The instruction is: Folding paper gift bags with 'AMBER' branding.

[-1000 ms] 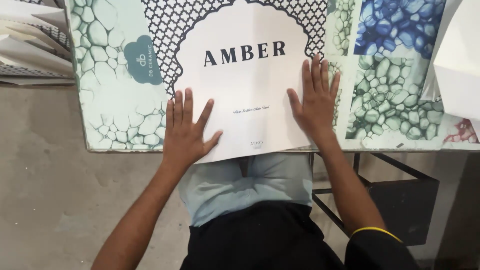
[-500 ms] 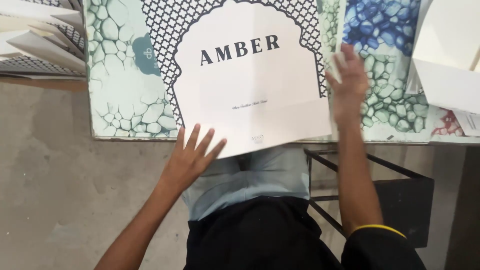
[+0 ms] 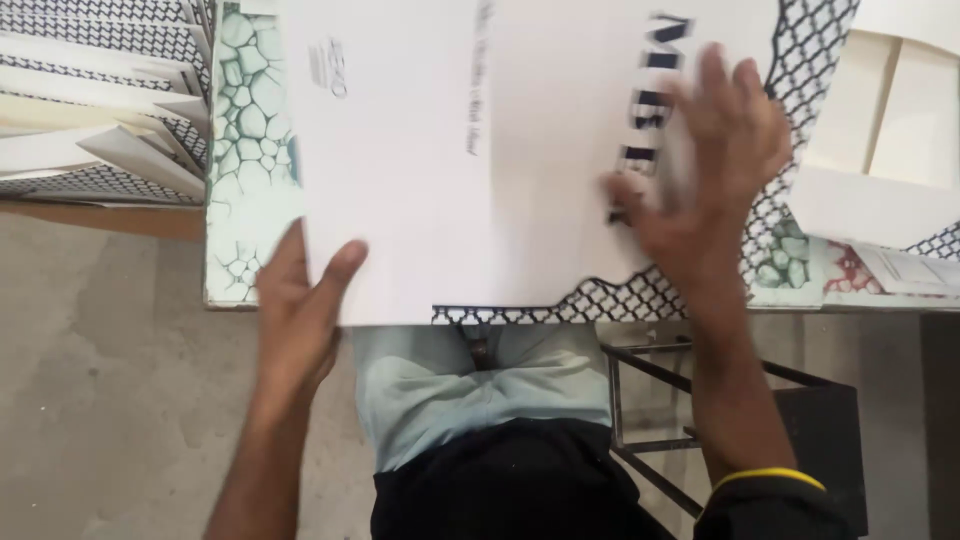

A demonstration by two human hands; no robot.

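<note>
The white sheet [image 3: 470, 150] lies turned on the patterned board [image 3: 240, 140], its near edge past the table edge. Left hand [image 3: 300, 320] grips that near corner, thumb on top, other fingers hidden beneath. Right hand [image 3: 715, 170] lies flat on the sheet, fingers spread, blurred. To rotate cleanly: pivot at the left grip, sweep with a flat right palm, avoid creasing; keep clear of the paper stack [image 3: 95, 110]

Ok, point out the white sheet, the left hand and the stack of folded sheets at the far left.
white sheet [image 3: 420, 190], head view, on its blank middle.
left hand [image 3: 300, 320], head view, on the back of the hand.
stack of folded sheets [image 3: 90, 110], head view, on the top sheets' edges.
</note>
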